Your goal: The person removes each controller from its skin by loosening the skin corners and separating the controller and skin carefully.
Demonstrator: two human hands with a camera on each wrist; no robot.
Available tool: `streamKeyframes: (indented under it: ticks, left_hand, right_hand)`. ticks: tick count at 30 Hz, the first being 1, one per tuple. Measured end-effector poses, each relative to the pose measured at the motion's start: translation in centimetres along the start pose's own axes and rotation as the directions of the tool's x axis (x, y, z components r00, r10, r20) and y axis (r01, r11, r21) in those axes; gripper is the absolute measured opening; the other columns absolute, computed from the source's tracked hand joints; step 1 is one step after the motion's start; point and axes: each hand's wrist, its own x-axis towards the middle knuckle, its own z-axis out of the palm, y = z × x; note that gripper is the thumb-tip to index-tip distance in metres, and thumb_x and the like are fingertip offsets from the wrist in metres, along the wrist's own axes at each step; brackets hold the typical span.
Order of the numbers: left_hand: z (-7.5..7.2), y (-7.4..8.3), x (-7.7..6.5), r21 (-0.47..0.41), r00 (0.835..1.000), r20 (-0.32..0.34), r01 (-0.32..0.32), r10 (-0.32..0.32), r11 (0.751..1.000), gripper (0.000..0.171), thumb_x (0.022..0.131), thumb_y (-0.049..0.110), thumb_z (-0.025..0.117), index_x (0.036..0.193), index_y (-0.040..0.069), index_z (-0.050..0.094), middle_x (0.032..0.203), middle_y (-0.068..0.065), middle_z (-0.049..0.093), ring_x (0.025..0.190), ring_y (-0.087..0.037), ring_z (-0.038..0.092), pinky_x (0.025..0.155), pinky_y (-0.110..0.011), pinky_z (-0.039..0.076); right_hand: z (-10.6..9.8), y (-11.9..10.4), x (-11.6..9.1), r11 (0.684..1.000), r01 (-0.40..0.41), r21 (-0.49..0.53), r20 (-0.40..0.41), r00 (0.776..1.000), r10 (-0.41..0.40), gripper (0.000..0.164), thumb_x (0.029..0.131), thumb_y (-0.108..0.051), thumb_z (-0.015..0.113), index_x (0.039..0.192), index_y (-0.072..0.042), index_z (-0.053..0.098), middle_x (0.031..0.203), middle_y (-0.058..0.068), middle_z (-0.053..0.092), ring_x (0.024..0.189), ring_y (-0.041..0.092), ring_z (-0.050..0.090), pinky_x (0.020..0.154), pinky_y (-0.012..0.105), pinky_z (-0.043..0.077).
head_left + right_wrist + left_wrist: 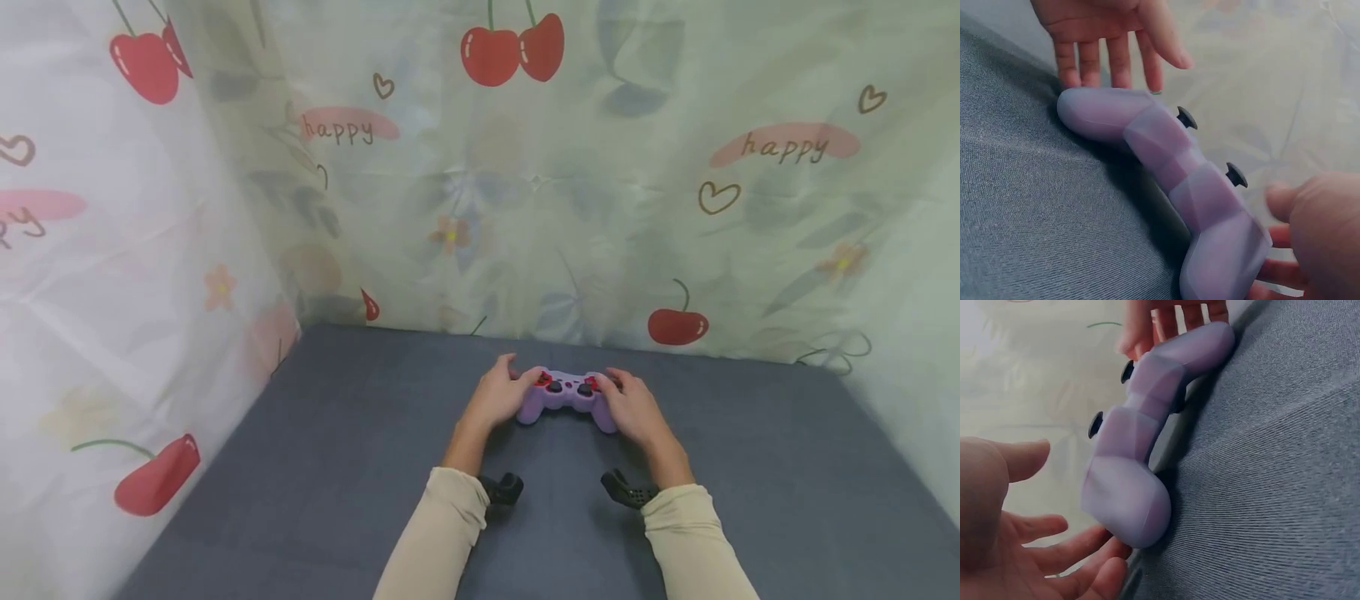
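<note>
A purple game controller [567,400] with black thumbsticks and red buttons lies on the dark grey cloth surface. My left hand [497,398] is at its left grip; in the left wrist view that hand's relaxed fingers [1088,544] reach the grip's outer side, while the thumb stands apart from it. At the opposite end is my right hand [634,408]. The right wrist view shows its thumb [1282,201] held off the controller and its fingers partly hidden behind the right grip. Neither hand is curled round the controller.
Dark grey ribbed cloth [360,467] covers the table. A printed curtain [525,208] with cherries and hearts rises behind it, and another curtain side [150,333] borders the left. Each wrist wears a black camera mount [504,490] over the table.
</note>
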Motion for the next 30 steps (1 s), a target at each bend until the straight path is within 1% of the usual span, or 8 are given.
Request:
streamKeyframes:
  ticks: [4, 6, 10, 15, 19, 23, 25, 30]
  left_hand:
    - [0.2, -0.2, -0.2, 0.008, 0.999, 0.037, -0.001, 0.001, 1.000, 0.069, 0.099, 0.053, 0.056, 0.154, 0.012, 0.042, 0.141, -0.015, 0.063, 0.136, -0.031, 0.057, 0.114, -0.052, 0.042]
    - [0.4, -0.4, -0.1, 0.024, 0.999, 0.045, -0.009, 0.008, 1.000, 0.066, 0.099, 0.052, 0.057, 0.150, 0.012, 0.046, 0.140, -0.015, 0.064, 0.134, -0.031, 0.058, 0.112, -0.052, 0.043]
    - [0.7, -0.7, 0.0, 0.048, 0.999, 0.046, -0.022, 0.020, 0.999, 0.059, 0.098, 0.050, 0.058, 0.143, 0.012, 0.054, 0.136, -0.013, 0.066, 0.128, -0.029, 0.061, 0.106, -0.050, 0.048]
    - [0.7, -0.9, -0.1, 0.050, 0.999, 0.038, -0.030, 0.028, 0.998, 0.054, 0.099, 0.045, 0.061, 0.140, 0.012, 0.057, 0.131, -0.012, 0.068, 0.123, -0.027, 0.064, 0.103, -0.048, 0.050]
    - [0.8, -0.8, -0.3, 0.078, 1.000, 0.017, -0.026, 0.025, 0.997, 0.050, 0.099, 0.040, 0.064, 0.139, 0.011, 0.058, 0.126, -0.010, 0.070, 0.118, -0.025, 0.065, 0.101, -0.046, 0.051]
    - [1.1, -0.5, -0.4, 0.109, 0.999, -0.004, -0.042, 0.042, 0.993, 0.050, 0.099, 0.038, 0.065, 0.139, 0.010, 0.059, 0.125, -0.010, 0.071, 0.117, -0.025, 0.066, 0.101, -0.045, 0.051]
    - [1.1, -0.4, -0.4, 0.109, 0.999, -0.011, -0.044, 0.046, 0.993, 0.050, 0.099, 0.037, 0.065, 0.140, 0.009, 0.059, 0.125, -0.011, 0.071, 0.118, -0.025, 0.065, 0.102, -0.045, 0.051]
    - [1.2, -0.3, -0.4, 0.105, 0.999, -0.025, -0.035, 0.038, 0.994, 0.050, 0.099, 0.037, 0.066, 0.141, 0.011, 0.059, 0.123, -0.010, 0.071, 0.113, -0.024, 0.066, 0.098, -0.045, 0.052]
  right_hand:
    - [0.2, 0.6, -0.2, 1.000, 0.001, 0.002, 0.016, 1.000, -0.001, 0.061, 0.110, -0.037, 0.039, 0.156, 0.003, 0.033, 0.156, 0.030, 0.040, 0.147, 0.046, 0.036, 0.122, 0.061, 0.027]
    - [0.3, 0.8, -0.2, 1.000, -0.004, 0.001, 0.023, 1.000, 0.004, 0.061, 0.109, -0.037, 0.040, 0.156, 0.001, 0.032, 0.156, 0.030, 0.040, 0.147, 0.046, 0.037, 0.121, 0.062, 0.028]
    - [0.6, 0.9, -0.1, 1.000, -0.006, 0.005, 0.010, 1.000, 0.006, 0.061, 0.109, -0.038, 0.042, 0.156, -0.002, 0.033, 0.155, 0.029, 0.043, 0.146, 0.045, 0.040, 0.120, 0.062, 0.029]
    - [1.2, 1.0, -0.3, 1.000, -0.009, 0.027, -0.014, 1.000, 0.010, 0.060, 0.109, -0.040, 0.042, 0.156, -0.004, 0.034, 0.155, 0.028, 0.044, 0.145, 0.044, 0.041, 0.120, 0.062, 0.030]
    - [1.5, 1.1, -0.6, 0.999, -0.010, 0.047, -0.028, 1.000, 0.011, 0.060, 0.109, -0.040, 0.042, 0.157, -0.005, 0.034, 0.156, 0.028, 0.042, 0.146, 0.045, 0.039, 0.121, 0.062, 0.029]
    - [1.7, 1.3, -0.6, 0.998, -0.016, 0.057, -0.045, 0.999, 0.019, 0.060, 0.109, -0.041, 0.041, 0.158, -0.006, 0.032, 0.157, 0.027, 0.040, 0.147, 0.045, 0.037, 0.121, 0.062, 0.027]
    - [1.9, 1.3, -0.6, 0.997, -0.027, 0.077, -0.048, 0.998, 0.031, 0.061, 0.109, -0.042, 0.040, 0.159, -0.008, 0.030, 0.159, 0.026, 0.038, 0.149, 0.044, 0.035, 0.122, 0.062, 0.025]
    - [2.2, 1.6, -0.6, 0.991, -0.033, 0.129, -0.065, 0.997, 0.042, 0.063, 0.108, -0.045, 0.042, 0.160, -0.011, 0.031, 0.162, 0.023, 0.036, 0.151, 0.041, 0.033, 0.124, 0.061, 0.023]
